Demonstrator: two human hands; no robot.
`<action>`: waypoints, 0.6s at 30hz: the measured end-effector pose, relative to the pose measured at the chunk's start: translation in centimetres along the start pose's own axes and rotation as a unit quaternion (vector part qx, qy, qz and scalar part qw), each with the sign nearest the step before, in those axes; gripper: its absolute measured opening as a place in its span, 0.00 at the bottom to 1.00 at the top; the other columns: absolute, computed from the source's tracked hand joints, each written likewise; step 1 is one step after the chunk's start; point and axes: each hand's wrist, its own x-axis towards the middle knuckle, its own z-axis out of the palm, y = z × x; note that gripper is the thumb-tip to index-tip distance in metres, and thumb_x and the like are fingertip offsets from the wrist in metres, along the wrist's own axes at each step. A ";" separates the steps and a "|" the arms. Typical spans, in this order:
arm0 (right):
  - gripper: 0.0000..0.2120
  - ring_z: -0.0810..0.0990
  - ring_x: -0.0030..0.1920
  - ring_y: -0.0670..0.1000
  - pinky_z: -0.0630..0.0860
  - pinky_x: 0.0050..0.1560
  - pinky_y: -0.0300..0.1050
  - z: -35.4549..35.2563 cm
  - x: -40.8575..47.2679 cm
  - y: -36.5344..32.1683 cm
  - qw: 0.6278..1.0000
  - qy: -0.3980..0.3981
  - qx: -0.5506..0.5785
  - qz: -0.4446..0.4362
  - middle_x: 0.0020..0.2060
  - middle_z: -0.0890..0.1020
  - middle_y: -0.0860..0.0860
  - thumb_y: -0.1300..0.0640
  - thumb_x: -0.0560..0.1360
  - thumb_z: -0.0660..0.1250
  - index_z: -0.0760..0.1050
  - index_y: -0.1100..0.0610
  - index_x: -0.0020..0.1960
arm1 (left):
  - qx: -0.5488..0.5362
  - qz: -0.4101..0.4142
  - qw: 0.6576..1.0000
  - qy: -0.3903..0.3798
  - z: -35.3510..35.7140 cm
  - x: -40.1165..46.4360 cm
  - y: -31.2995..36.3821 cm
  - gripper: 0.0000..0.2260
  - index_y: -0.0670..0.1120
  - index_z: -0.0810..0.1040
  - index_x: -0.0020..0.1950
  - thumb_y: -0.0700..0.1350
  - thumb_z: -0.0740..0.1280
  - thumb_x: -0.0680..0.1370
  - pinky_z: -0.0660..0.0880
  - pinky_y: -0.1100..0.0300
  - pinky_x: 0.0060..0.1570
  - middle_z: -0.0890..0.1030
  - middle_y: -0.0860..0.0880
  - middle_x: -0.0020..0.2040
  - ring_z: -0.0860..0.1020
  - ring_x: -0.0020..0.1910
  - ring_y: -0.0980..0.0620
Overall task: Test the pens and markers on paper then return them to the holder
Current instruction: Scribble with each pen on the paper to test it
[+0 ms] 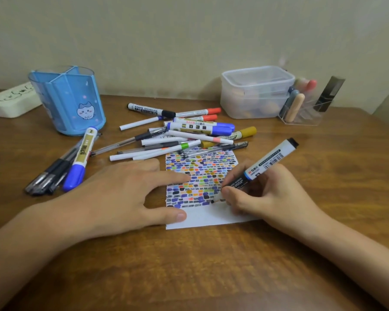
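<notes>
On the wooden bench [189, 265] the paper [211, 217] is pinned by the spread fingers [166, 176] of the left hand [112, 198] while a marker [256, 171], pinched in the right hand [263, 198], is pressed at the swatches' edge, where the sheet could be dragged or wet ink smeared should that hold slacken.

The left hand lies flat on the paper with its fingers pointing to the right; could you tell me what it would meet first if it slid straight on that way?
Probably the right hand, which grips a whiteboard marker whose tip is on the paper. The left hand would cross only coloured test marks first; the index fingertip lies slightly farther up the paper, so it might meet the marker's barrel.
</notes>
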 end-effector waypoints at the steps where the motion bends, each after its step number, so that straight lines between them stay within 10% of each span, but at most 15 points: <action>1: 0.02 0.84 0.37 0.46 0.82 0.39 0.44 0.0 0.0 0.0 1.000 -0.002 -0.004 0.000 0.38 0.86 0.48 0.55 0.72 0.74 0.82 0.50 0.44 | 0.000 -0.001 1.000 -0.001 0.0 0.0 0.0 0.35 0.77 0.51 0.71 0.79 0.48 0.64 0.64 0.64 0.37 0.68 0.61 0.45 0.69 0.47 0.63; 18: 0.02 0.84 0.38 0.47 0.81 0.38 0.44 0.0 0.0 -0.2 1.000 0.002 -0.028 -0.009 0.38 0.86 0.46 0.54 0.71 0.74 0.82 0.50 0.42 | -0.004 0.003 1.000 0.002 0.1 0.0 -0.2 0.34 0.77 0.50 0.71 0.79 0.48 0.65 0.63 0.64 0.38 0.68 0.61 0.45 0.69 0.46 0.64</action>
